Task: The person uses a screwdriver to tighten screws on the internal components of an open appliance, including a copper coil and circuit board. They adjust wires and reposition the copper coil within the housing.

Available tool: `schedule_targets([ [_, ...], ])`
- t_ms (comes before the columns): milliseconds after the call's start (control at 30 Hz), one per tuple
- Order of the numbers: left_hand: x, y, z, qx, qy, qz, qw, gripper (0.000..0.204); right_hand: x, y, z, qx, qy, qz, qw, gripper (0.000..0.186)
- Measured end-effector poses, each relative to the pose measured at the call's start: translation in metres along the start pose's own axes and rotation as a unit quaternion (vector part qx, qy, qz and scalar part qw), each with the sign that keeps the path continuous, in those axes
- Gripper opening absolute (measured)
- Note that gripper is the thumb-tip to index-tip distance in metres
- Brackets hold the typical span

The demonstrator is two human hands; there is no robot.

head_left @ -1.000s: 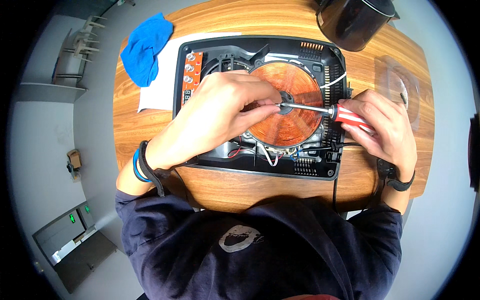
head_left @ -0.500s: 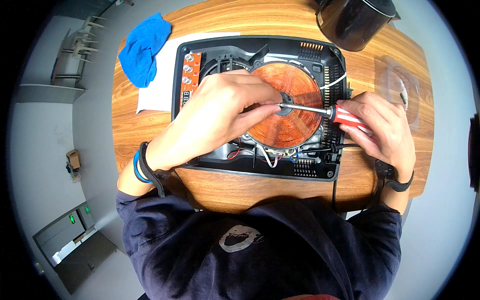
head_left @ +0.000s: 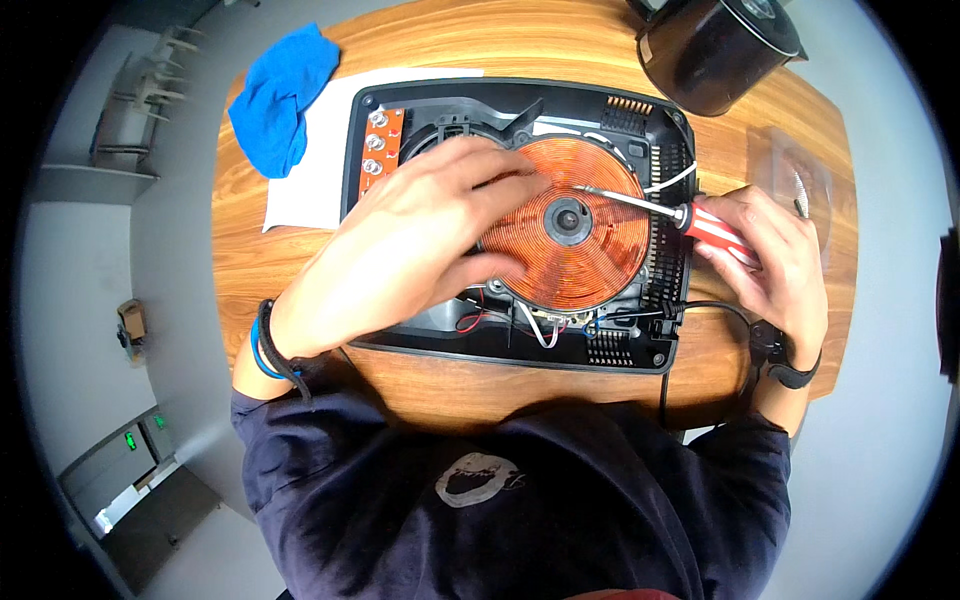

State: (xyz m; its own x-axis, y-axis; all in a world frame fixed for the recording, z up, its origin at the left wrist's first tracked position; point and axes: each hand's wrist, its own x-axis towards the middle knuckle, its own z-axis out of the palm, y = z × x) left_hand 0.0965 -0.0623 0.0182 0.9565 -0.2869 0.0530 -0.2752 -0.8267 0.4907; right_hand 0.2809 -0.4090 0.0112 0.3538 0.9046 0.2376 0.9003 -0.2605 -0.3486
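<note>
Far left on the wooden table (head_left: 300, 275) I see a blue cloth (head_left: 283, 98) lying partly on a white sheet of paper (head_left: 320, 150), both well clear of the hands. Next right, the opened induction cooker base (head_left: 400, 345), black housing with a small orange circuit board (head_left: 378, 150) near its far-left corner.

My left hand (head_left: 415, 245) lies flat and spread over the left part of the copper coil (head_left: 585, 235), fingers loosely extended and touching the coil's left rim; it grips nothing that I can make out.

The screwdriver (head_left: 665, 212) has its long axis running left-right with a slight tilt: tip to the far-left, over the coil just above the centre hub, red-and-white handle to the right. My right hand (head_left: 775, 265) is closed around that handle at the cooker's right edge. So the tip lies left of the right hand, just beside the left fingertips. The left hand is nearer the coil centre.

Far right, a dark round pot (head_left: 715, 45) sits at the table's far edge, and a clear plastic bag (head_left: 800, 180) lies just past the right hand. A black cable (head_left: 700, 310) runs off the near-right corner.
</note>
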Motion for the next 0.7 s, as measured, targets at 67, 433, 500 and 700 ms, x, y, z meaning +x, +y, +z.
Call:
schedule_targets([
  [67, -0.010, 0.003, 0.004, 0.033, -0.039, 0.002, 0.999, 0.089, -0.001, 0.003, -0.001, -0.006, -0.002, 0.024, 1.000, 0.040],
  [433, -0.025, 0.004, 0.014, -0.009, -0.087, -0.003, 0.996, 0.093, 0.024, 0.001, -0.012, -0.073, -0.029, 0.019, 0.997, 0.038],
  [500, -0.024, 0.004, 0.014, 0.023, -0.090, -0.003, 0.996, 0.090, 0.032, 0.000, -0.015, -0.083, -0.036, 0.005, 0.996, 0.039],
  [700, -0.020, -0.005, 0.019, 0.046, -0.071, 0.030, 0.996, 0.078, 0.052, -0.009, -0.022, -0.118, -0.060, -0.009, 0.991, 0.036],
])
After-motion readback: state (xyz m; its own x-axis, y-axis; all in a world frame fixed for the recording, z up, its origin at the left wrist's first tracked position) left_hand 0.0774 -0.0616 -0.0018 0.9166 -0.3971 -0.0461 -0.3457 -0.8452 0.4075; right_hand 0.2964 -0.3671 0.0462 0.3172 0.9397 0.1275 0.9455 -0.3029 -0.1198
